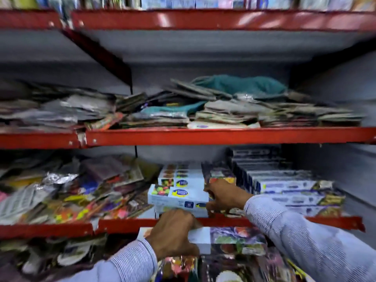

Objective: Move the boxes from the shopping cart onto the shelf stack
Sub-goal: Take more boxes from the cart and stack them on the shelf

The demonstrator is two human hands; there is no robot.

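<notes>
A stack of light-blue boxes with fruit pictures sits on the lower red shelf, near its front edge. My right hand reaches in at the stack's right side, fingers curled against the boxes and a dark fruit-print box behind them. My left hand grips a long box with a white end and fruit print, held flat just below the shelf's lip. Both sleeves are pale striped. The shopping cart is out of view. The whole frame is motion-blurred.
Blue-and-white boxes are stacked in rows right of my right hand. Loose foil packets fill the shelf's left part. The middle shelf holds flat packets and a teal cloth. More packets lie below.
</notes>
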